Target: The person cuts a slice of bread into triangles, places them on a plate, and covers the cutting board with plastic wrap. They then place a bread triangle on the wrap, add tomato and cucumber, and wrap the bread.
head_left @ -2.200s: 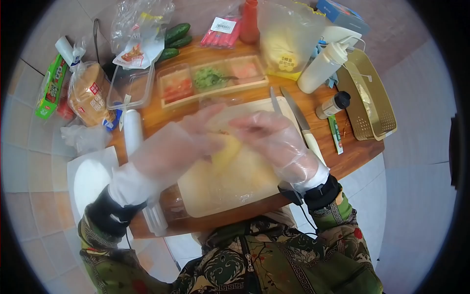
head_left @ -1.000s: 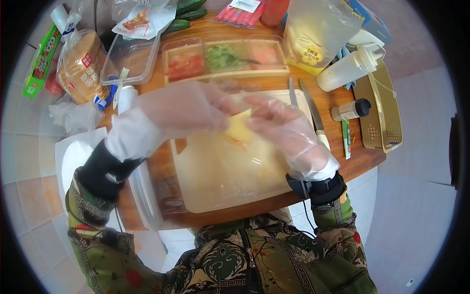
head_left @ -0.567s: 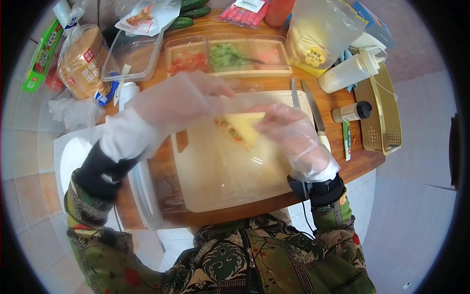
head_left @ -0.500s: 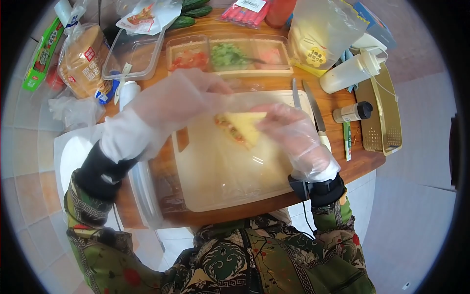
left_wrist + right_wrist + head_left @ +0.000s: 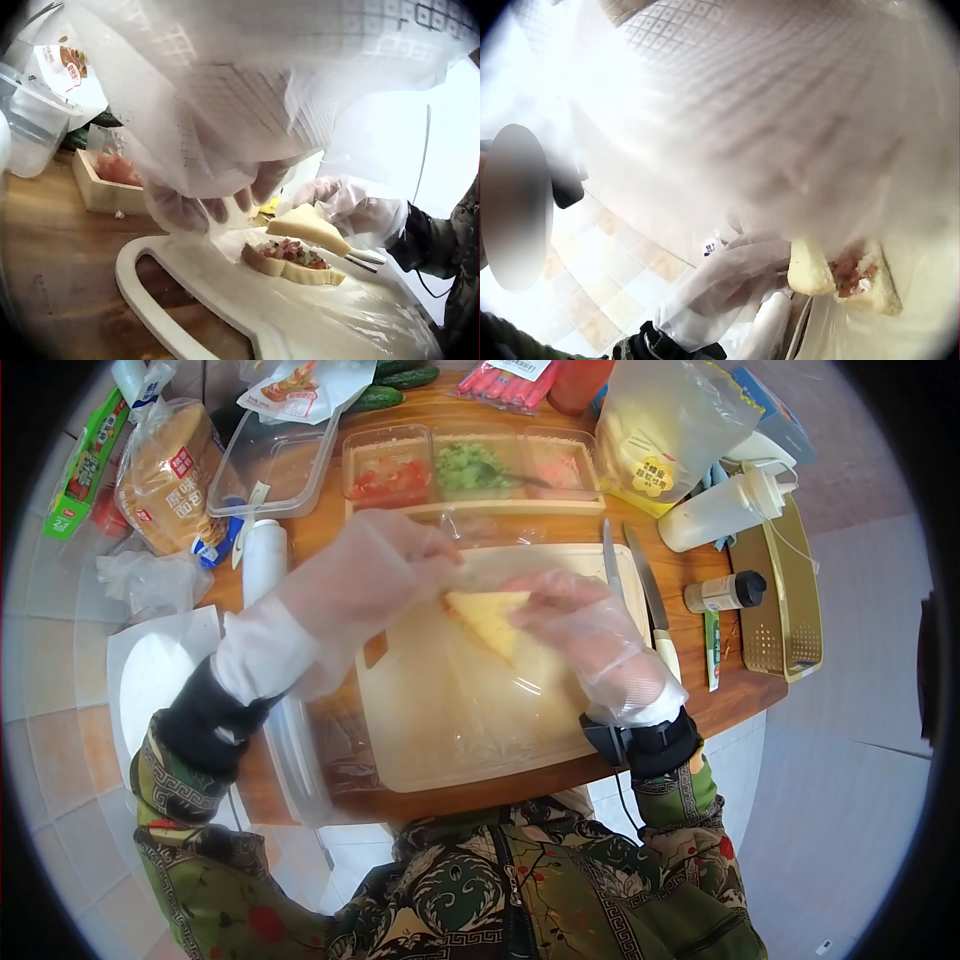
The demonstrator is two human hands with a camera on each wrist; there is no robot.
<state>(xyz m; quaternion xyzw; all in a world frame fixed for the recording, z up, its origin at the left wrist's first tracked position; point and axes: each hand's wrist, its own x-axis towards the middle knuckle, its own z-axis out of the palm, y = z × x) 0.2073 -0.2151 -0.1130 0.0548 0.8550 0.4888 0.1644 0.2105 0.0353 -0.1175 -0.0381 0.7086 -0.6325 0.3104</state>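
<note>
A triangular half sandwich (image 5: 486, 622) lies over the cutting board (image 5: 400, 765), which has wrinkled plastic film (image 5: 500, 745) spread across it. In the left wrist view its top slice (image 5: 306, 226) is raised off the lower slice (image 5: 289, 271), showing a chopped red, white and green filling (image 5: 289, 253). My gloved right hand (image 5: 597, 640) pinches the sandwich at its right corner. Left of the sandwich, my gloved left hand (image 5: 365, 565) has its fingertips drawn together on a piece of whitish film, just beyond the sandwich's left corner.
Behind the board stands a wooden tray (image 5: 480, 508) with tubs of chopped food. Two knives (image 5: 650, 575) lie along the board's right side, near a seasoning bottle (image 5: 725, 592), squeeze bottle (image 5: 715, 510) and basket (image 5: 800, 600). At left are a film roll (image 5: 264, 560) and bagged bread (image 5: 170, 485).
Both hands come apart from around the sandwich. The left hand shifts slightly left; the filling, seen from above half a second ago, is now covered by the top slice.
</note>
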